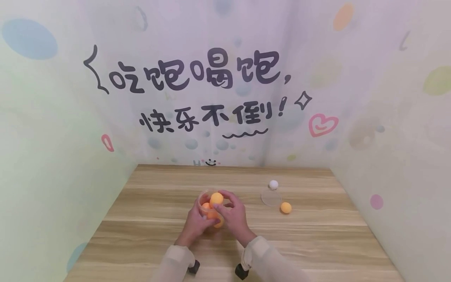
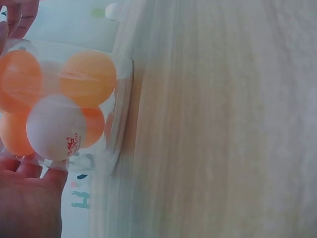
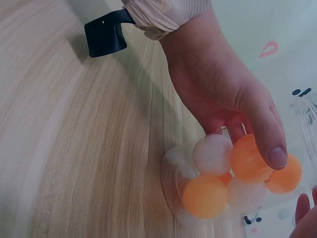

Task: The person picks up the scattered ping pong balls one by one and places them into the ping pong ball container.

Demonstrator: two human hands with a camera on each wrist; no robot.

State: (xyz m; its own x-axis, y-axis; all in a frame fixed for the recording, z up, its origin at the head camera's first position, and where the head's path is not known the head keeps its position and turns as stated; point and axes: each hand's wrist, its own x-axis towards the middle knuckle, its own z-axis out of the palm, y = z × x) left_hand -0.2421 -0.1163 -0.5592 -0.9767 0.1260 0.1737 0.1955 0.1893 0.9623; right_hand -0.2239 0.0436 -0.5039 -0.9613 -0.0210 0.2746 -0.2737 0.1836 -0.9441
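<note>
A clear plastic jar (image 1: 201,203) stands on the table with several orange and white ping-pong balls inside. My left hand (image 1: 195,224) grips its side, the thumb lying across the front. In the left wrist view a white ping-pong ball (image 2: 55,127) with red print shows through the jar's wall. Over the jar's mouth, my right hand (image 1: 233,213) pinches an orange ping-pong ball (image 1: 216,198) between thumb and fingers. The right wrist view shows the left hand (image 3: 223,79) round the jar and only the fingertips of the right hand (image 3: 306,218) at the corner.
On the wooden table (image 1: 317,235), right of the jar, lies a clear round lid (image 1: 271,198). A loose white ball (image 1: 273,184) is behind it, and a loose orange ball (image 1: 285,207) sits at its front right. Printed walls enclose the back and sides.
</note>
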